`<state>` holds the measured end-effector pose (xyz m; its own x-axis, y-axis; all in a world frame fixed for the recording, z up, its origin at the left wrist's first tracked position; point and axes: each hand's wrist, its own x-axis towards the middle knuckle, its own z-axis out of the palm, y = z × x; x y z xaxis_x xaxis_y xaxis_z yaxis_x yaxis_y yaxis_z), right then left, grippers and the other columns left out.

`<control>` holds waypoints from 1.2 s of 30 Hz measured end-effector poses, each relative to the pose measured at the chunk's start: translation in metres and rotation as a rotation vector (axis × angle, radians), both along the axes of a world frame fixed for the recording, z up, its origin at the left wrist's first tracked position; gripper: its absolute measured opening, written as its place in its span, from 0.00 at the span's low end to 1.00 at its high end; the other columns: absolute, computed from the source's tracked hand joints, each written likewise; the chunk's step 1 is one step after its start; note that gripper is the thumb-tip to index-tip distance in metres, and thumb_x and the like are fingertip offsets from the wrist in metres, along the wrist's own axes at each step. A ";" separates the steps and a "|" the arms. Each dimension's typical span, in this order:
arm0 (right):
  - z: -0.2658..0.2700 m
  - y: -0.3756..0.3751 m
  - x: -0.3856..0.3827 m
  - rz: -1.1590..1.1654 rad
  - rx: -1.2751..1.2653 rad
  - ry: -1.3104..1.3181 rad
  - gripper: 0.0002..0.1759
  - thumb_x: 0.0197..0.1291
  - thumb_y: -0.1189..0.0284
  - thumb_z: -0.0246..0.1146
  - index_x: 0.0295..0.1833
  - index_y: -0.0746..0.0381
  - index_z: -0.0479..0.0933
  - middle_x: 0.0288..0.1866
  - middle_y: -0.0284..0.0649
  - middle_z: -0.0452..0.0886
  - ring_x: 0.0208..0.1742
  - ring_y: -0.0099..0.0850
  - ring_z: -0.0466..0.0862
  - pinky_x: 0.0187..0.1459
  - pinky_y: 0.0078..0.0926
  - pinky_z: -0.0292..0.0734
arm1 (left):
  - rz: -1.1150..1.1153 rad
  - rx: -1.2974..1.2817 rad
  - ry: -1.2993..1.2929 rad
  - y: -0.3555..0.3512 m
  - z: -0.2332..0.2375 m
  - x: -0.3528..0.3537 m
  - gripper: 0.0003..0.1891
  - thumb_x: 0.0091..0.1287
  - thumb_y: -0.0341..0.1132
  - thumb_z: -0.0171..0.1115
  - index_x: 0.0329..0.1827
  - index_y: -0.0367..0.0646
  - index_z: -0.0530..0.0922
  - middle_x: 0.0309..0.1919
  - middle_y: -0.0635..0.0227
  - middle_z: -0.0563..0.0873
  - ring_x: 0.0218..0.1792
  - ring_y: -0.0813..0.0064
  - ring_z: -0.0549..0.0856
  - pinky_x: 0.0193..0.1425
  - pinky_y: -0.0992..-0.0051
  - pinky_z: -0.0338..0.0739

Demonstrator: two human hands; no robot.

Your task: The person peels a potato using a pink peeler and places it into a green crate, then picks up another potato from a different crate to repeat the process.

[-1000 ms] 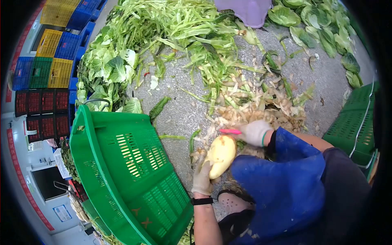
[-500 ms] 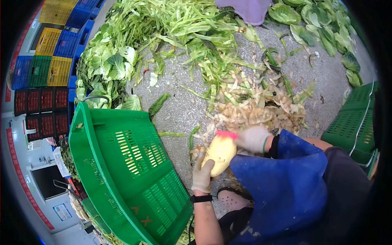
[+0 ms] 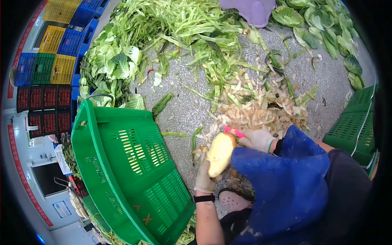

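Left hand: your gloved left hand [image 3: 204, 179] cupped the lower end of the potato [image 3: 221, 152] from beneath. The grip was clamped round it, with the thumb lying up the near side.
Right hand: your gloved right hand [image 3: 258, 139] sat just right of the potato's upper end. Its grip was closed on the pink peeler [image 3: 232, 132], whose head touched the potato's top.
Potato, position: lower centre of the frame, held tilted in the air above the floor [image 3: 183, 110]. It was between the green basket [image 3: 122, 163] at lower left and your blue apron [image 3: 281, 179] at lower right.
Potato, surface: pale yellow and bare of skin on the side shown. The far side was hidden.
Handling (judged): probably firm and solid, with some weight for one hand. Freshly peeled flesh was likely wet and slippery, though the gloves should have helped. The lower end looked the best place to hold, fingers wrapped round and clear of the blade's path.
Surroundings: peelings [image 3: 261, 114] lay heaped just above your hands. Leaf trimmings [image 3: 171, 28] spread across the upper frame, and stacked crates [image 3: 45, 61] stood at the left edge.
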<state>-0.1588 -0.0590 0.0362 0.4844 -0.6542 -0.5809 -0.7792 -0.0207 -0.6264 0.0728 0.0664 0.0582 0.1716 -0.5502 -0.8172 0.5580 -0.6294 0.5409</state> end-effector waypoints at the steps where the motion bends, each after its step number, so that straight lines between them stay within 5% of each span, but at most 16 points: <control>1: 0.014 0.001 0.004 0.002 0.007 0.003 0.22 0.66 0.50 0.51 0.50 0.56 0.76 0.38 0.50 0.85 0.42 0.48 0.86 0.44 0.46 0.78 | 0.002 0.007 0.003 -0.001 0.002 -0.002 0.24 0.71 0.48 0.55 0.65 0.43 0.72 0.48 0.64 0.86 0.37 0.73 0.88 0.23 0.78 0.82; 3: 0.051 0.001 0.012 0.090 0.073 0.023 0.20 0.66 0.51 0.52 0.48 0.55 0.77 0.38 0.49 0.85 0.42 0.46 0.86 0.45 0.45 0.78 | 0.199 -0.083 0.407 -0.016 0.019 -0.008 0.25 0.71 0.54 0.56 0.61 0.45 0.74 0.44 0.66 0.87 0.35 0.73 0.88 0.25 0.78 0.83; 7: 0.036 0.007 0.035 0.362 -0.074 0.091 0.17 0.66 0.52 0.56 0.43 0.54 0.77 0.30 0.44 0.82 0.33 0.45 0.86 0.32 0.45 0.81 | 0.345 -0.017 0.222 -0.041 0.041 -0.040 0.27 0.69 0.57 0.58 0.57 0.44 0.77 0.41 0.63 0.86 0.36 0.70 0.87 0.22 0.82 0.82; 9: 0.004 -0.006 0.018 0.192 -0.327 -0.026 0.19 0.66 0.52 0.53 0.42 0.54 0.80 0.29 0.45 0.85 0.28 0.46 0.86 0.30 0.48 0.79 | 0.287 -0.048 0.141 -0.023 0.019 -0.031 0.25 0.71 0.55 0.52 0.60 0.45 0.74 0.44 0.63 0.85 0.33 0.70 0.86 0.23 0.81 0.83; 11: -0.006 -0.035 0.005 0.111 -0.180 0.163 0.21 0.66 0.49 0.53 0.43 0.55 0.79 0.30 0.45 0.85 0.29 0.47 0.85 0.30 0.46 0.79 | 0.213 -0.082 0.062 -0.015 0.012 -0.021 0.25 0.73 0.54 0.47 0.63 0.47 0.72 0.46 0.64 0.85 0.31 0.69 0.85 0.23 0.81 0.83; 13: 0.012 -0.022 0.008 0.072 -0.127 0.132 0.21 0.66 0.49 0.52 0.44 0.55 0.79 0.31 0.45 0.85 0.31 0.46 0.86 0.32 0.43 0.80 | 0.205 -0.029 0.374 -0.013 0.012 -0.014 0.25 0.74 0.53 0.46 0.65 0.46 0.71 0.48 0.61 0.84 0.36 0.68 0.85 0.32 0.82 0.85; 15: 0.026 -0.003 0.022 0.266 -0.237 -0.156 0.22 0.67 0.49 0.52 0.40 0.56 0.80 0.31 0.47 0.85 0.33 0.45 0.86 0.34 0.41 0.81 | 0.284 0.002 0.331 -0.027 0.017 -0.030 0.29 0.71 0.60 0.49 0.58 0.43 0.76 0.42 0.57 0.85 0.32 0.65 0.84 0.25 0.78 0.83; 17: 0.020 -0.005 0.023 0.366 -0.251 -0.133 0.21 0.67 0.51 0.52 0.41 0.56 0.80 0.31 0.47 0.84 0.33 0.45 0.86 0.35 0.42 0.81 | 0.453 0.079 0.179 -0.041 0.038 -0.047 0.29 0.72 0.60 0.48 0.58 0.43 0.76 0.42 0.56 0.84 0.30 0.65 0.83 0.24 0.76 0.83; 19: -0.002 -0.032 0.019 0.139 -0.095 0.033 0.21 0.68 0.51 0.50 0.47 0.57 0.77 0.34 0.46 0.84 0.34 0.45 0.86 0.35 0.42 0.81 | 0.429 0.040 0.225 -0.030 0.032 -0.036 0.29 0.72 0.59 0.48 0.59 0.43 0.76 0.43 0.56 0.85 0.32 0.64 0.85 0.30 0.73 0.85; 21: 0.005 -0.039 0.022 0.201 -0.080 0.121 0.24 0.68 0.50 0.49 0.48 0.58 0.77 0.35 0.48 0.84 0.35 0.47 0.86 0.36 0.44 0.81 | 0.276 -0.111 0.468 -0.005 -0.002 -0.007 0.29 0.72 0.59 0.48 0.61 0.43 0.75 0.47 0.55 0.85 0.37 0.61 0.87 0.34 0.72 0.86; 22: 0.024 -0.033 0.026 0.244 -0.089 0.001 0.25 0.68 0.49 0.48 0.47 0.59 0.78 0.35 0.49 0.84 0.36 0.47 0.86 0.37 0.45 0.81 | 0.157 -0.088 0.263 -0.001 -0.009 -0.005 0.29 0.72 0.59 0.49 0.62 0.44 0.75 0.47 0.56 0.85 0.37 0.62 0.87 0.32 0.73 0.86; 25: 0.033 -0.017 0.029 0.319 -0.104 -0.100 0.26 0.68 0.49 0.48 0.44 0.59 0.80 0.36 0.51 0.85 0.38 0.49 0.86 0.40 0.48 0.80 | 0.407 0.021 0.305 -0.033 0.035 -0.034 0.29 0.71 0.59 0.50 0.61 0.44 0.75 0.45 0.60 0.85 0.31 0.65 0.85 0.25 0.76 0.84; 28: -0.004 -0.046 0.020 0.188 -0.062 0.049 0.26 0.67 0.47 0.48 0.47 0.57 0.79 0.38 0.51 0.85 0.40 0.50 0.85 0.45 0.49 0.78 | 0.295 0.009 0.285 -0.011 0.012 -0.015 0.27 0.73 0.57 0.47 0.62 0.44 0.75 0.47 0.62 0.85 0.34 0.66 0.85 0.26 0.77 0.83; 30: 0.021 -0.041 0.023 0.223 -0.075 -0.041 0.25 0.67 0.47 0.49 0.49 0.57 0.77 0.36 0.51 0.84 0.38 0.51 0.85 0.42 0.49 0.79 | 0.206 -0.014 0.265 -0.004 0.000 -0.006 0.27 0.73 0.56 0.45 0.63 0.46 0.74 0.50 0.61 0.85 0.38 0.66 0.86 0.26 0.77 0.82; 33: 0.033 -0.021 0.026 0.371 -0.082 -0.101 0.24 0.67 0.47 0.50 0.51 0.55 0.77 0.36 0.51 0.85 0.35 0.51 0.85 0.38 0.48 0.79 | 0.263 0.020 0.344 -0.009 0.003 -0.006 0.26 0.74 0.56 0.44 0.63 0.48 0.74 0.49 0.61 0.85 0.35 0.65 0.85 0.25 0.76 0.81; 36: 0.012 -0.056 0.022 0.309 -0.026 0.126 0.23 0.66 0.52 0.50 0.52 0.56 0.79 0.37 0.51 0.85 0.39 0.48 0.86 0.42 0.48 0.79 | 0.238 0.010 0.296 -0.004 -0.002 -0.003 0.27 0.74 0.57 0.44 0.63 0.47 0.74 0.48 0.62 0.86 0.33 0.65 0.84 0.25 0.75 0.81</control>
<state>-0.1369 -0.1153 0.0478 0.5877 -0.5028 -0.6338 -0.8048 -0.2832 -0.5216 0.0698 0.0623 0.0565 0.0493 -0.5146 -0.8560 0.8205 -0.4678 0.3285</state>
